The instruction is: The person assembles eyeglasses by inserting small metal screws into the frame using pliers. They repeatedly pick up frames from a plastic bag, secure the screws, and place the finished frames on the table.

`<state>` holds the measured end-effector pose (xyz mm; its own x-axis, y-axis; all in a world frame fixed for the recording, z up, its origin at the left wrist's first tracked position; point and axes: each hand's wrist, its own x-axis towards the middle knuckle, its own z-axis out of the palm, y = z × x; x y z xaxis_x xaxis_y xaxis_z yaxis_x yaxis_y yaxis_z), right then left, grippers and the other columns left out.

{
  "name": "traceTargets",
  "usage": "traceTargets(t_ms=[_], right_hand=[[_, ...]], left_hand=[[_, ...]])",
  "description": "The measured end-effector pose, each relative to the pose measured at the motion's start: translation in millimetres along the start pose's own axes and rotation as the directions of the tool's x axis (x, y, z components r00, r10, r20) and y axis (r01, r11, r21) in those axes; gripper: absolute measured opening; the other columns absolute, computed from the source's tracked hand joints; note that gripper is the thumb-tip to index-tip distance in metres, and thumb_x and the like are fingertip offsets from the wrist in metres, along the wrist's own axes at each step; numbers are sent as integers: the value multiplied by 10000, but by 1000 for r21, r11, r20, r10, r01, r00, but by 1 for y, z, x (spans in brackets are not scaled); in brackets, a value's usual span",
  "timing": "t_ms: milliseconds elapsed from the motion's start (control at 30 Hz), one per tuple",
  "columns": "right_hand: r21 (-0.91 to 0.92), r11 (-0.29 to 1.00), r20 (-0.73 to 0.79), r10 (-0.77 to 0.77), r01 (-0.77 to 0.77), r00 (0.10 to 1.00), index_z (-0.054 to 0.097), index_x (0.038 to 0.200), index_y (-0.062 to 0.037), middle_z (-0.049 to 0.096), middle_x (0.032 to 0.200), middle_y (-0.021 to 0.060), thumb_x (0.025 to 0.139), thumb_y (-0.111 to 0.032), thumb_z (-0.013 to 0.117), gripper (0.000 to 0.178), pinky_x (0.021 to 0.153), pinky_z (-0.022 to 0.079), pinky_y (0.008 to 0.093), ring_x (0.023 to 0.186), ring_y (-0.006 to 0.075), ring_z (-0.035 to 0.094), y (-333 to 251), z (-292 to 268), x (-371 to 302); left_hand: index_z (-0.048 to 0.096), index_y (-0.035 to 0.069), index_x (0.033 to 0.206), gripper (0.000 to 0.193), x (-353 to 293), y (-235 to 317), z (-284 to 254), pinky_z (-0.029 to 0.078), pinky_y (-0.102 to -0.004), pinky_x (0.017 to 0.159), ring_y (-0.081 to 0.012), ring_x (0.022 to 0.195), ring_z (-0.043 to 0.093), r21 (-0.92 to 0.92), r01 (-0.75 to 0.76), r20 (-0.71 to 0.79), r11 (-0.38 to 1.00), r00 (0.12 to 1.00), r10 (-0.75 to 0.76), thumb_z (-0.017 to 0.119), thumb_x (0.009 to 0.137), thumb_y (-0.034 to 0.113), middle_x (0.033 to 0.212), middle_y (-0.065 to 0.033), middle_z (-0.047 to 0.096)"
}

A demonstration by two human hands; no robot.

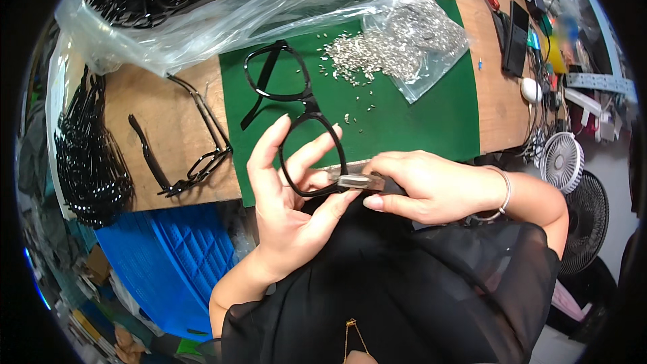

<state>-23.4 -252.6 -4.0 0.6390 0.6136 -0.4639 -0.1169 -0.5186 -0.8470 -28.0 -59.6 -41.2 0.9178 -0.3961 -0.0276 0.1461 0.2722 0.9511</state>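
Observation:
My left hand [290, 209] holds a black eyeglass frame [311, 104] by the rim nearest me, its fingers bent around that lens opening. The other rim points away over the green mat, one temple folded across it. My right hand [424, 185] grips what look like pliers [360, 180], with metal jaws and dark handles partly hidden in the palm. The jaws meet the frame at its near outer corner, beside my left thumb and fingertips. Small silvery metal pieces [357, 54] lie heaped on the mat beyond, spilling out of a clear plastic bag [428, 40].
The green mat [431, 121] covers the wooden table's middle. Two joined-looking black frames [195, 168] and a heap of black frame parts [91, 148] lie left. Clear plastic [202, 23] covers the back. A phone [515, 37], cables and fans [561, 162] are right; a blue crate [175, 256] stands below.

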Motion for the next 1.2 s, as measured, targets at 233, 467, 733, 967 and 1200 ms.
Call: traceTargets(t_ms=[233,467,733,967,1200], right_hand=[[-241,969,-93,36,-58,995,510,788,52,579,747,232,817,-244,572,303,618,464,430,699,385,575,5,3,3],[-131,991,-39,36,-41,999,540,856,49,581,836,248,813,-279,572,332,695,457,419,796,369,578,13,-7,2],[-212,977,-462,-74,-29,884,532,827,-9,575,763,162,760,-144,593,163,660,457,398,746,332,575,68,11,24],[-420,892,-643,-161,-168,749,503,790,-5,511,720,152,723,-63,590,124,620,420,389,695,337,522,75,10,58],[-483,837,-656,-152,-257,739,505,809,-15,488,746,134,702,-61,615,160,624,392,396,725,318,493,77,18,61]], left_hand=[[50,77,1334,820,3,-2,-3,496,-300,813,-249,977,579,80,57,72,995,995,-63,570,739,-143,1259,-254,393],[118,77,1333,834,7,2,2,505,-225,706,-166,856,603,46,150,-22,988,989,-149,608,695,-143,1235,-235,434],[101,148,1303,884,5,-14,-22,445,-227,601,-119,653,511,-50,-44,199,998,979,53,659,655,-75,1158,-208,430],[-19,93,1341,865,-34,6,-6,489,-281,755,-159,784,591,-133,155,-51,979,985,-163,554,736,-136,1093,-219,479],[220,105,1184,551,-27,9,-11,495,-407,770,-263,871,576,-496,391,127,775,916,-381,535,751,-23,1083,-184,470]])
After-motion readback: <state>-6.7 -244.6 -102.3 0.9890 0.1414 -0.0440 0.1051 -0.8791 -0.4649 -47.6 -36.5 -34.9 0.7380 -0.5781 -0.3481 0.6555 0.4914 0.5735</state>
